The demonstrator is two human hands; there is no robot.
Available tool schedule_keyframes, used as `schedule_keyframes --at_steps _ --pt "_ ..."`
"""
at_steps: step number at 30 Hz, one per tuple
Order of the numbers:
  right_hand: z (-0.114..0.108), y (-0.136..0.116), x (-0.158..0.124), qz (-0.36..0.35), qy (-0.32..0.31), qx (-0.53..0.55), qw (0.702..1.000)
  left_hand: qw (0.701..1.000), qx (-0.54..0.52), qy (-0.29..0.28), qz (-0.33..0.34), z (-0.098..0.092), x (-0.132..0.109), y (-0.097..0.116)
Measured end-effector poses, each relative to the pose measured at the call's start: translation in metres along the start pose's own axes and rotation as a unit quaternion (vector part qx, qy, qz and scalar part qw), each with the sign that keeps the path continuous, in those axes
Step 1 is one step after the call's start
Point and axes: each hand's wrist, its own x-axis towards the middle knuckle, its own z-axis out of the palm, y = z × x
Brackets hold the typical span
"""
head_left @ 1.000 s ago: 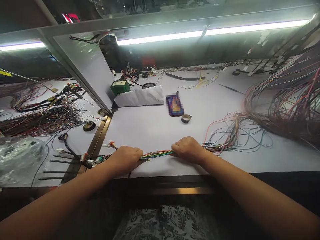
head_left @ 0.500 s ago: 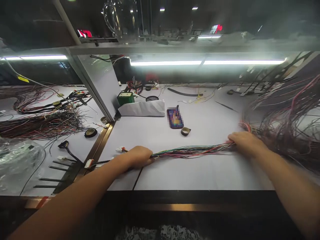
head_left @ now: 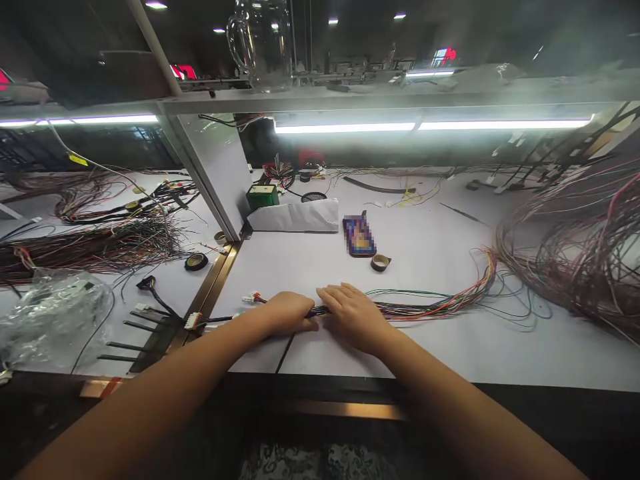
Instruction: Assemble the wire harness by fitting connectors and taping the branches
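A bundle of thin coloured wires (head_left: 425,309) lies across the white worktop, fanning out toward the right. My left hand (head_left: 291,312) is closed round it at its left part. Close beside it, my right hand (head_left: 357,317) grips the same bundle, fingers over the top; its thumb is hidden. To the left of my left hand, a black-sleeved branch ends in a white connector (head_left: 193,321). Another small white connector with red and orange wires (head_left: 254,298) sticks out just behind that hand.
A roll of tape (head_left: 380,262) and a phone with a blurred screen (head_left: 359,235) lie beyond my hands. A large wire tangle (head_left: 570,267) fills the right side. At left are a pronged black holder (head_left: 153,340), another tape roll (head_left: 196,261) and a plastic bag (head_left: 50,320).
My right hand has slid left along the wires, from the far right end to beside my left hand. My left hand keeps its hold. The view has shifted slightly.
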Motion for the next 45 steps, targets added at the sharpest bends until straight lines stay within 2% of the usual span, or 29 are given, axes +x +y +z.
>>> schedule_keyframes --at_steps 4,6,9,14,17,21,23,26,28,31,33,35,38,40,43,45 --pt "0.008 0.001 0.020 -0.005 -0.124 0.016 0.992 1.000 0.016 0.009 -0.017 -0.001 -0.004 0.008" --pt "0.006 0.008 0.021 -0.022 -0.151 0.020 0.988 1.000 0.012 0.014 -0.010 -0.004 -0.007 0.012" --pt "0.006 0.016 0.018 -0.030 -0.163 0.022 0.986 0.999 -0.037 0.006 0.014 -0.012 -0.014 0.007" --pt "0.005 0.024 0.012 -0.017 -0.189 0.033 0.981 0.992 -0.129 -0.012 0.010 -0.025 -0.034 -0.026" --pt "-0.008 0.025 0.010 -0.026 -0.184 0.096 0.978 0.994 -0.104 -0.025 0.026 -0.026 -0.040 -0.038" --pt "-0.025 0.013 0.015 -0.048 -0.132 0.167 0.976 0.998 -0.057 0.002 0.041 -0.023 -0.037 -0.035" --pt "-0.022 0.000 0.022 -0.020 -0.125 0.166 0.978 0.998 -0.038 0.011 0.041 -0.022 -0.033 -0.033" --pt "-0.004 -0.021 0.033 0.052 -0.142 0.103 0.983 0.998 0.031 0.012 0.060 -0.024 -0.030 -0.035" --pt "0.010 -0.029 0.037 0.063 -0.143 0.059 0.986 0.989 0.100 0.052 0.097 -0.029 -0.034 -0.038" --pt "0.024 -0.029 0.038 0.063 -0.117 0.043 0.990 0.958 0.144 0.213 0.125 -0.033 -0.051 -0.039" --pt "0.027 -0.025 0.038 0.072 -0.116 0.061 0.989 0.938 0.096 0.321 0.095 -0.025 -0.068 -0.033" --pt "0.027 -0.021 0.039 0.081 -0.122 0.094 0.985 0.932 0.023 0.360 0.046 -0.007 -0.082 -0.021" --pt "0.025 -0.015 0.043 0.097 -0.131 0.154 0.975 0.957 -0.004 0.288 -0.045 0.022 -0.093 -0.001" --pt "0.024 -0.011 0.044 0.100 -0.136 0.185 0.968 0.972 0.001 0.214 -0.101 0.026 -0.095 0.007" --pt "0.019 -0.004 0.042 0.091 -0.140 0.251 0.953 0.989 0.000 0.116 -0.097 0.003 -0.092 0.007" --pt "0.016 0.000 0.040 0.084 -0.127 0.320 0.935 0.993 -0.010 0.104 -0.061 -0.014 -0.087 -0.001"
